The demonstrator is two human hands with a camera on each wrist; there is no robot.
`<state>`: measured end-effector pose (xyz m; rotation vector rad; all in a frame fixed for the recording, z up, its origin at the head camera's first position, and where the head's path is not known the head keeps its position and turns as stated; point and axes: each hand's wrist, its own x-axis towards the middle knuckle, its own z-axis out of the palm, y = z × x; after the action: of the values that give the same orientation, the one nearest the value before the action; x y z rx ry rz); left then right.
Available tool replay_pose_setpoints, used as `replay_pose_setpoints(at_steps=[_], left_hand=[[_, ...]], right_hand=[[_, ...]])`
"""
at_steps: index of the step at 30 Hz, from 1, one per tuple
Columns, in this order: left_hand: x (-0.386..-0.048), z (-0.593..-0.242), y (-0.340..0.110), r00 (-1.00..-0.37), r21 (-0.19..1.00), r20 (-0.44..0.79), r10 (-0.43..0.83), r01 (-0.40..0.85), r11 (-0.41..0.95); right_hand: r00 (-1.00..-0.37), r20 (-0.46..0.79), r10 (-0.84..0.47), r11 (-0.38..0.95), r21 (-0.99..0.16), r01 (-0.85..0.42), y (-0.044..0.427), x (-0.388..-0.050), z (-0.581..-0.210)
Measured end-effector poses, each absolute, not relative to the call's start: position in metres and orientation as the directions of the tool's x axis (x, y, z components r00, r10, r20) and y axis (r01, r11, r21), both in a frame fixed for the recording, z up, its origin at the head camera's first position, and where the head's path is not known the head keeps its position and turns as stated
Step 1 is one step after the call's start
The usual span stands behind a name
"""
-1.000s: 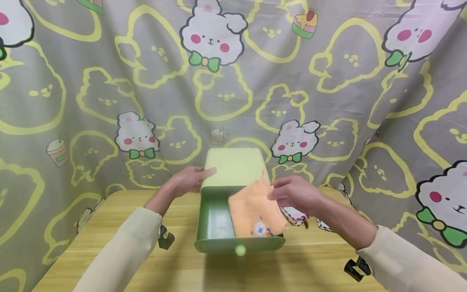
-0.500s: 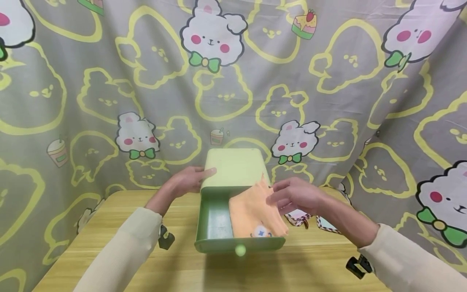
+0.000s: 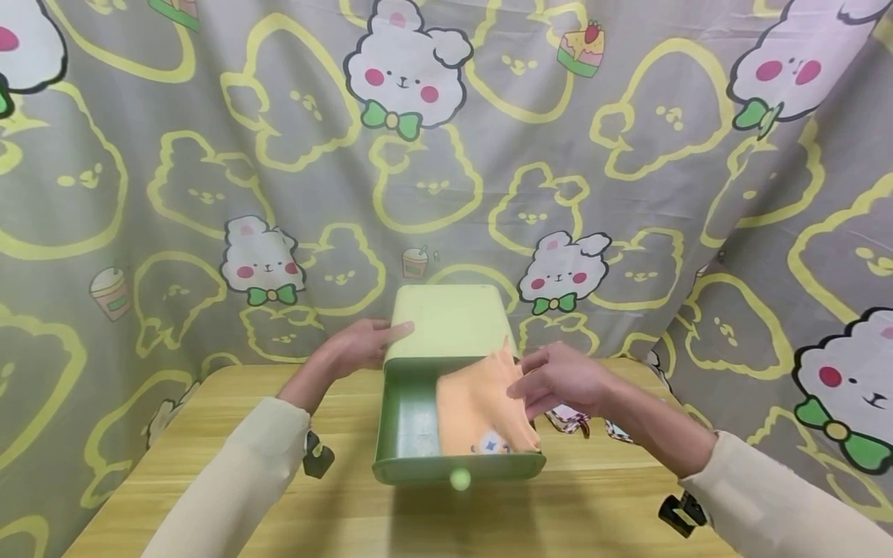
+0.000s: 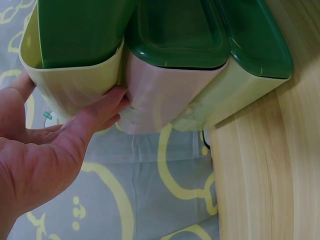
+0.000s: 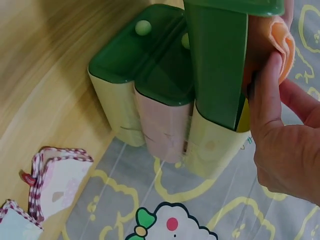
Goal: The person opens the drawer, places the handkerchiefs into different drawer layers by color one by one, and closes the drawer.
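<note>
A small drawer unit stands on the table, its pale yellow top box (image 3: 449, 318) facing up. The green top drawer (image 3: 412, 411) is pulled out, with a round pale green knob (image 3: 460, 478) in front. In the drawer's right part lies an orange cloth (image 3: 477, 403) with a white and blue cartoon print low on it. My right hand (image 3: 568, 380) pinches the cloth's upper right edge; in the right wrist view the folded cloth (image 5: 284, 47) sits between thumb and fingers. My left hand (image 3: 359, 345) rests against the box's left side and top with fairly straight fingers.
Below the top box are a pink box (image 4: 155, 95) and another pale box (image 4: 240, 95), their green drawers pushed in. Cloths with checked edging (image 5: 57, 182) lie on the wooden table (image 3: 244, 465) to the right. A patterned curtain (image 3: 446, 163) hangs behind.
The orange cloth has shifted slightly left and settled lower in the drawer, its print partly sinking behind the drawer front. My right hand has moved a little down with it. The left hand stays put.
</note>
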<state>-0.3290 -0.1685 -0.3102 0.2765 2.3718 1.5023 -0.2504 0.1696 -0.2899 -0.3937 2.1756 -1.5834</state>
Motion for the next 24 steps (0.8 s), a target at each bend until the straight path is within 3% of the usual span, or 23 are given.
replay_pose_setpoints(at_steps=[9, 24], left_hand=[[-0.330, -0.309, -0.169, -0.930, 0.897, -0.164, 0.329, -0.001, 0.443], [-0.330, -0.312, -0.170, -0.930, 0.881, -0.161, 0.329, 0.015, 0.473]], right_hand=[[-0.880, -0.126, -0.457, 0.274, -0.962, -0.005, 0.157, -0.246, -0.301], [-0.888, -0.160, -0.432, 0.284, -0.958, 0.034, 0.138, -0.245, -0.314]])
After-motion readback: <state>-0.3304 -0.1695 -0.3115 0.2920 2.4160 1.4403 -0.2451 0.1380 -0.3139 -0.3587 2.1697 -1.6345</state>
